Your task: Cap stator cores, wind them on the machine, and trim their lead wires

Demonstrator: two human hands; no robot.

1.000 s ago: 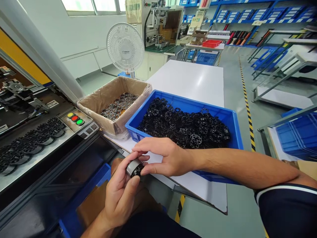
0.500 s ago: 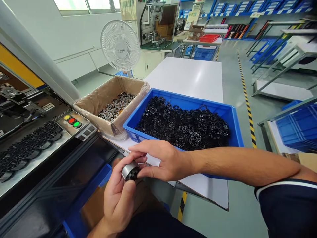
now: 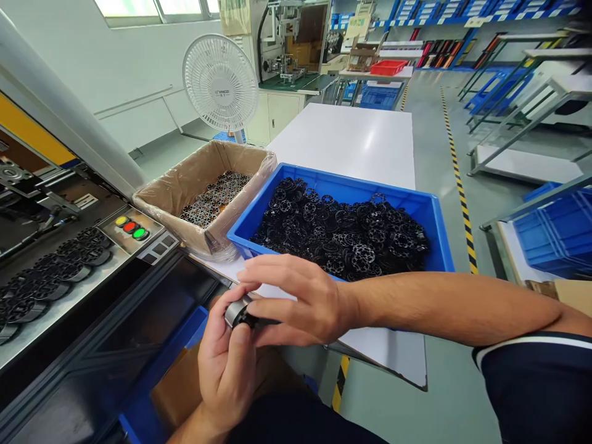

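Low in front of me, a stator core (image 3: 235, 312), a short grey metal cylinder with a black slotted insert, is gripped in my left hand (image 3: 226, 364). My left thumb lies along its near side, and the fingers wrap round behind it. From the right, my right hand (image 3: 300, 302) reaches across and closes on the black end of the same part. Its fingertips touch the insert, while the upper fingers stretch over the top. Part of the core is hidden by the fingers. Behind my hands, a blue bin (image 3: 393, 196) holds many black slotted discs (image 3: 337, 231).
A plastic-lined carton (image 3: 173, 225) of metal cores stands left of the bin on a white table (image 3: 351, 135). At left, a machine has coloured buttons (image 3: 130, 227) and rows of black-and-metal parts (image 3: 55, 277) on its ledge. A white fan (image 3: 221, 83) stands behind.
My right fingers have shifted on the part: the index now lies against its black end, and the hand has spread slightly. The core is turned a little in my left hand.
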